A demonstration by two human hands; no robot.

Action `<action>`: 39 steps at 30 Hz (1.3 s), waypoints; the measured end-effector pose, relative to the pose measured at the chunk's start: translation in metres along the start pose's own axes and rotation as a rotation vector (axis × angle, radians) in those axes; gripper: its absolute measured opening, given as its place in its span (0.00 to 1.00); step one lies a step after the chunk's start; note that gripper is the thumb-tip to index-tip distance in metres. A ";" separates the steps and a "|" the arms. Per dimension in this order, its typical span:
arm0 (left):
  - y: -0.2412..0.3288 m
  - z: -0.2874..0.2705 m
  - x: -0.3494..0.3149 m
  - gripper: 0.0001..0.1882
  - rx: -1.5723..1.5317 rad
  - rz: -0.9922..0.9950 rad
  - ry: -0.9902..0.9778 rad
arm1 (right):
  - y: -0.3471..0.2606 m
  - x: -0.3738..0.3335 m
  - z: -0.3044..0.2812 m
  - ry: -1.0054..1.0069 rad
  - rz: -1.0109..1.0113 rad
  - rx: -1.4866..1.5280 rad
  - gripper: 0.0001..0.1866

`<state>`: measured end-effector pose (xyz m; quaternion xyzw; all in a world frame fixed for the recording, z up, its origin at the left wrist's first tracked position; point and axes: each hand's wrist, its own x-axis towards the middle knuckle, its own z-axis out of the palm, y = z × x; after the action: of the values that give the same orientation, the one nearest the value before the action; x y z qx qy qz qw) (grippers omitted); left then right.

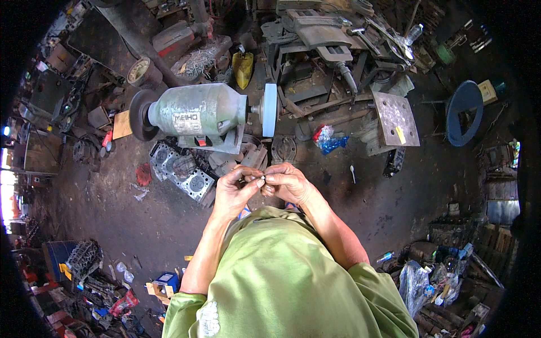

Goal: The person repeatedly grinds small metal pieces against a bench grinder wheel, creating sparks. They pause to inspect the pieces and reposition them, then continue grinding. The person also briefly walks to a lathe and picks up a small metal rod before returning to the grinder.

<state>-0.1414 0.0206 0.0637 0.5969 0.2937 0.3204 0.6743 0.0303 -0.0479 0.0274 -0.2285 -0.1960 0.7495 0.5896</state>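
Note:
Both of my hands meet in front of my green shirt, fingertips together. Between them is a tiny, light-coloured metallic piece (262, 178), too small to name. My left hand (235, 188) pinches it from one side with thumb and bent fingers. From the other side my right hand (287, 183) pinches at the same spot, its fingers curled. Just beyond the hands stands a green bench grinder (197, 110), with a dark wheel (141, 114) at its left end and a pale blue grinding wheel (270, 110) at its right. My hands are apart from both wheels.
An engine cylinder head (183, 172) lies on the floor left of my hands. A square metal plate with holes (395, 119) stands at the right, near a blue ring-shaped disc (465, 114). A white plastic spoon (353, 174) lies on the floor. Scrap is heaped around the edges.

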 end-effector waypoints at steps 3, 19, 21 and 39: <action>-0.003 -0.001 0.002 0.08 0.050 0.061 0.003 | -0.001 0.000 0.001 -0.008 0.022 0.013 0.11; -0.003 0.002 0.001 0.11 0.464 0.233 0.104 | -0.003 0.004 0.001 0.091 0.042 -0.080 0.12; 0.001 0.004 -0.001 0.11 0.576 0.310 0.140 | -0.005 0.005 0.004 0.098 0.020 -0.149 0.12; -0.001 0.003 0.002 0.11 0.704 0.411 0.212 | -0.001 0.009 0.006 0.105 -0.033 -0.390 0.14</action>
<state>-0.1379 0.0201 0.0634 0.8007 0.3280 0.3880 0.3174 0.0259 -0.0394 0.0314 -0.3740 -0.3102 0.6745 0.5558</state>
